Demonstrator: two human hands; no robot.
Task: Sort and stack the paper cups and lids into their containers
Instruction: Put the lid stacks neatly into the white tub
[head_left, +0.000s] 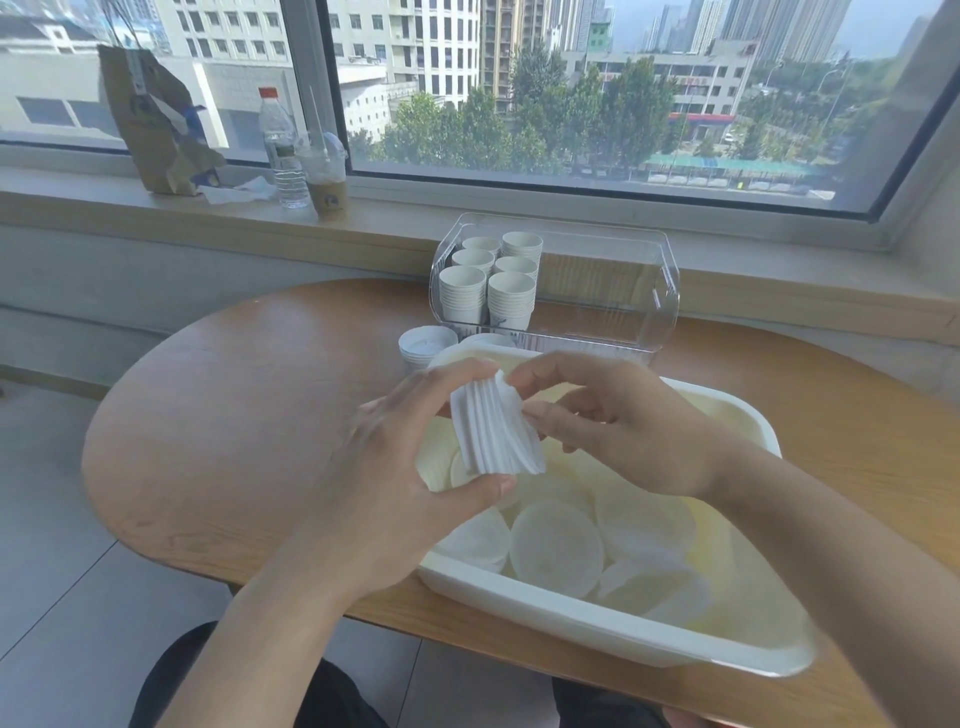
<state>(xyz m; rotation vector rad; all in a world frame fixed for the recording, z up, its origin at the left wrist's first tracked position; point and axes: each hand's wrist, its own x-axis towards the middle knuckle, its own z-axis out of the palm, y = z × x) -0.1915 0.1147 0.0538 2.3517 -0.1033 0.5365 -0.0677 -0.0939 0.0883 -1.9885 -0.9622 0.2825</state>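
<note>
My left hand grips a stack of white paper lids held on edge above the white tray. My right hand pinches the top right side of the same stack with fingertips and thumb. Loose lids lie scattered in the tray below. A clear plastic container at the far side of the table holds several stacks of white paper cups in its left half. Two short stacks of lids stand on the table between the container and the tray.
The wooden table has a rounded left end with tiled floor beyond. On the window sill behind stand a brown paper bag, a water bottle and an iced coffee cup.
</note>
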